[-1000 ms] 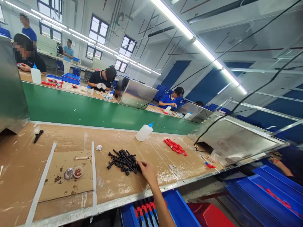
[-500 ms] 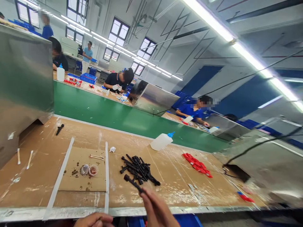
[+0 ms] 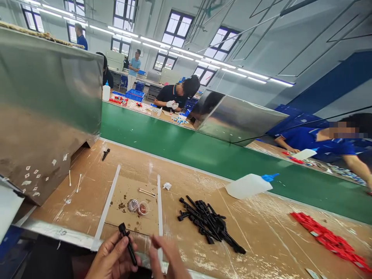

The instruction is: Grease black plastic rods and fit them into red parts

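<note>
Left hand (image 3: 112, 257) grips a black plastic rod (image 3: 128, 243) upright at the desk's (image 3: 261, 240) near edge for inspection; right hand (image 3: 168, 257), blurred, fingers loosely spread, empty.

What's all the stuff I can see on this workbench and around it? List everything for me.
black stick part: one, black, gripped in left hand
black parts pile: many, black, bench centre
red parts: many, red, bench right
squeeze bottle: one, white with blue tip, lying by the green conveyor belt
small cups: two, clear, on cardboard
cotton swabs: two, pale, bench left
metal cover: one, steel, left
co-workers: several, across the belt
left hand: bottom edge
right hand: blurred, beside it
</note>
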The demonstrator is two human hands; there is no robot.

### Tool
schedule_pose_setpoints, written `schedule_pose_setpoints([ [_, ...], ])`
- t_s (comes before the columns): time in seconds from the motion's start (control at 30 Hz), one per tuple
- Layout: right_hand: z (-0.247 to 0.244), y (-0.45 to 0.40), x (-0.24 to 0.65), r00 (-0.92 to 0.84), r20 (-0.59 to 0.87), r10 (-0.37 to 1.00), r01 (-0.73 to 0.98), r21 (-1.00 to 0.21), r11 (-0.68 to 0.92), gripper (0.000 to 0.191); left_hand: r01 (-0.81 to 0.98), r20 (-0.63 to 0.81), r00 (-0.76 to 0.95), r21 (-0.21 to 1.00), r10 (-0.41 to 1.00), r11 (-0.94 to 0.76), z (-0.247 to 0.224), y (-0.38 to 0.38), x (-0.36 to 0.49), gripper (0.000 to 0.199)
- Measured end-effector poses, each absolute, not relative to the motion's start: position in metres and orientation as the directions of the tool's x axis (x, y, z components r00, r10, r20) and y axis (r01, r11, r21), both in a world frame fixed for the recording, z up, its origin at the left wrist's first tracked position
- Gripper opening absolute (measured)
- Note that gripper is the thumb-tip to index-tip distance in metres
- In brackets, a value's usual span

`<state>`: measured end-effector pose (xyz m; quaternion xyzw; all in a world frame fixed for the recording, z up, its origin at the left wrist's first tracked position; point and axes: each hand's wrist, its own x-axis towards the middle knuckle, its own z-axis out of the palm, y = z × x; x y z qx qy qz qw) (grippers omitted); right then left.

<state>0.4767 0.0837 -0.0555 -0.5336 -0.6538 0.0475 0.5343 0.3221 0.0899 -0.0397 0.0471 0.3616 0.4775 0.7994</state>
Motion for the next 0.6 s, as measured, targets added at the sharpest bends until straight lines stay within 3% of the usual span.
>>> schedule_pose_setpoints([
  [0.13, -0.047, 0.119, 0.493, 0.218, 0.415, 0.883, 0.619, -0.759, 0.204, 0.027, -0.723, -0.500, 0.315, 0.424, 0.807, 0.545, -0.050, 0.093, 0.322, 0.044],
  [0.27, -0.052, 0.135, 0.494, 0.184, 0.301, 0.936, 0.566, -0.811, 0.150, 0.030, -0.720, -0.457, 0.396, 0.384, 0.797, 0.578, -0.056, 0.096, 0.323, 0.045],
  [0.43, -0.055, 0.140, 0.488, 0.120, 0.290, 0.950, 0.569, -0.804, 0.173, 0.025, -0.718, -0.422, 0.459, 0.342, 0.782, 0.606, -0.064, 0.097, 0.322, 0.040],
  [0.6, -0.044, 0.146, 0.483, 0.054, 0.435, 0.899, 0.669, -0.684, 0.291, 0.020, -0.734, -0.422, 0.471, 0.299, 0.774, 0.610, -0.069, 0.097, 0.324, 0.041],
])
